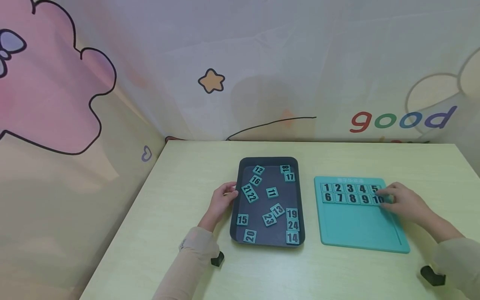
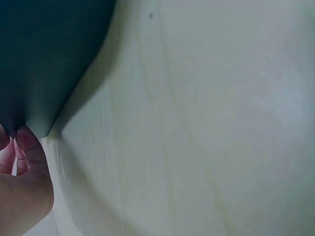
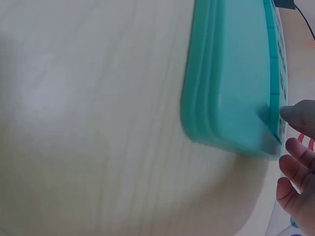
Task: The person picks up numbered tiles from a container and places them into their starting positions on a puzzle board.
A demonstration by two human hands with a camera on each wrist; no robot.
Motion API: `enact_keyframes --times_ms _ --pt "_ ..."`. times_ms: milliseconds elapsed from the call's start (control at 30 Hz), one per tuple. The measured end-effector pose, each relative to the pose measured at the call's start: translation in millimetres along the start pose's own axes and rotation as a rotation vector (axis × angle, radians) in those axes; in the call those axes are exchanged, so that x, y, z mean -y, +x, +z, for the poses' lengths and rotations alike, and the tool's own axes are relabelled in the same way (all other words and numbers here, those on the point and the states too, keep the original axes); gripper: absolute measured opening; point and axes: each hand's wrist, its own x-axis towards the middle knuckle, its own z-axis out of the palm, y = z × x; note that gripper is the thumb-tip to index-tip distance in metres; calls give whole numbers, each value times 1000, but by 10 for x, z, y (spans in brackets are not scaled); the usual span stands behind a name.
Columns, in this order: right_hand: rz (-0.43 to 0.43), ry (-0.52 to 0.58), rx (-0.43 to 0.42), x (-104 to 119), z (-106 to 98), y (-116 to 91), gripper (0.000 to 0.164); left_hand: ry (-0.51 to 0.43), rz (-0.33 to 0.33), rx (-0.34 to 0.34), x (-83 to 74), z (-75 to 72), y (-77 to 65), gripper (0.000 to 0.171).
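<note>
My left hand (image 1: 222, 200) pinches the left rim of a dark tray (image 1: 268, 161) between thumb and fingers; the left wrist view shows the fingertips (image 2: 25, 137) at its edge. Loose teal number tiles, such as tile 11 (image 1: 272, 192) and tile 15 (image 1: 242, 219), lie scattered in the tray at various angles. To the right is a teal number board (image 1: 360, 227), with tiles 1 to 10 set in two rows across its top. My right hand (image 1: 406, 203) is over the right end of those rows, fingertips at tile 10 (image 1: 378, 199), thumb and fingers spread apart.
The pale wooden table (image 1: 195, 166) carries both the tray and the board, side by side. Behind it hangs a printed backdrop (image 1: 262, 83) with a star and the word "good". A black device (image 1: 433, 276) sits by my right sleeve, another (image 1: 217, 259) by the left.
</note>
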Motion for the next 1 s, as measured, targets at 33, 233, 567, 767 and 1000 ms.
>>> enact_keyframes --times_ms 33,233,567,767,1000 --pt "-11 -7 -15 15 -2 3 36 -1 2 -1 2 1 2 33" --pt "-62 -5 -93 183 -27 20 34 -6 -2 7 -30 -4 -18 34" --pt "-198 57 -143 629 8 98 33 -1 -25 -4 -9 1 6 33" --pt "-287 49 -145 870 76 173 33 -3 -28 -3 -15 0 0 33" --pt "-288 60 -90 1135 136 266 33 2 -20 -7 -8 1 8 33"
